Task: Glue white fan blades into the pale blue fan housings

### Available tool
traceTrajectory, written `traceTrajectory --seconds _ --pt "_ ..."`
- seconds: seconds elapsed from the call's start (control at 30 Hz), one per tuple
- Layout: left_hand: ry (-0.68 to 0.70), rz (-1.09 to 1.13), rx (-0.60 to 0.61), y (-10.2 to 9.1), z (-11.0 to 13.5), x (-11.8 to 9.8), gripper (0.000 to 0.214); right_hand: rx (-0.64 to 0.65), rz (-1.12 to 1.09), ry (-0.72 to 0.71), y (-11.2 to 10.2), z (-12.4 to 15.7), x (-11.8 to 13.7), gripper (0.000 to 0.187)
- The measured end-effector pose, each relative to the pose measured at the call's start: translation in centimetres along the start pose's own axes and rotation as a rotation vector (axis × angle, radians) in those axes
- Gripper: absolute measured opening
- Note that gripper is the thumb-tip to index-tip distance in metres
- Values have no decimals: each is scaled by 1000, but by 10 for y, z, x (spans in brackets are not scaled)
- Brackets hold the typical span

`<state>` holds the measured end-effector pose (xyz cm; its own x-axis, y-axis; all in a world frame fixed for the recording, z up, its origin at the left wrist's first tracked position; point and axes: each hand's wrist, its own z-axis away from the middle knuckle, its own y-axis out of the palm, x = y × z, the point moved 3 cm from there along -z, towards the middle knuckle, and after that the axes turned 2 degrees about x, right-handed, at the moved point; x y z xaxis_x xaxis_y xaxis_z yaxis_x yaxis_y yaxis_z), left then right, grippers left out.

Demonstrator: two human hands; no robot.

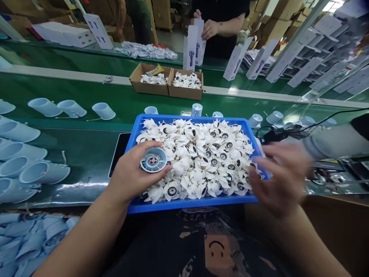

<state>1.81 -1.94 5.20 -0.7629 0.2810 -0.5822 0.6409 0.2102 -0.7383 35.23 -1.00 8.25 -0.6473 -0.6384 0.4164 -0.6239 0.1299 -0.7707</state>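
Observation:
A blue tray (190,203) heaped with several white fan blades (201,157) sits right in front of me on the green belt. My left hand (135,173) is closed round a pale blue round fan housing (153,159), held over the tray's left side. My right hand (284,177) hovers at the tray's right edge, smeared by motion, its fingers apart and pointing toward the blades; whether it holds anything is unclear.
Pale blue cylindrical housings (43,107) lie on the belt to the left and behind the tray. Two cardboard boxes (167,80) of white blades stand beyond. Across the belt a person's hands (209,27) hold white cartons. A black cable (302,127) runs at the right.

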Motion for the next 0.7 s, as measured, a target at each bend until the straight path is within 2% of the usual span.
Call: traceTrajectory --seconds 0.03,0.07,0.13,0.17,0.27,0.37,0.53,0.7 --pt "-2 -10 -1 0 1 1 50 111 113 -189 16 -7 16 29" --pt "-4 -18 -3 -1 1 2 51 282 199 -315 34 -13 26 35" --pt "-1 -25 1 -2 3 3 52 546 332 -391 61 -23 31 41" --pt "1 -23 2 -3 4 4 52 620 377 -348 69 -27 28 43" --pt "-11 -7 2 -2 5 7 53 635 480 -157 73 -38 7 43" --pt "-21 0 10 -1 4 10 54 639 540 -47 67 -44 -4 28" --pt "-5 -1 19 -2 1 10 52 695 575 1 68 -51 13 17" --pt "-25 20 2 -3 2 11 50 750 458 76 74 -51 23 30"
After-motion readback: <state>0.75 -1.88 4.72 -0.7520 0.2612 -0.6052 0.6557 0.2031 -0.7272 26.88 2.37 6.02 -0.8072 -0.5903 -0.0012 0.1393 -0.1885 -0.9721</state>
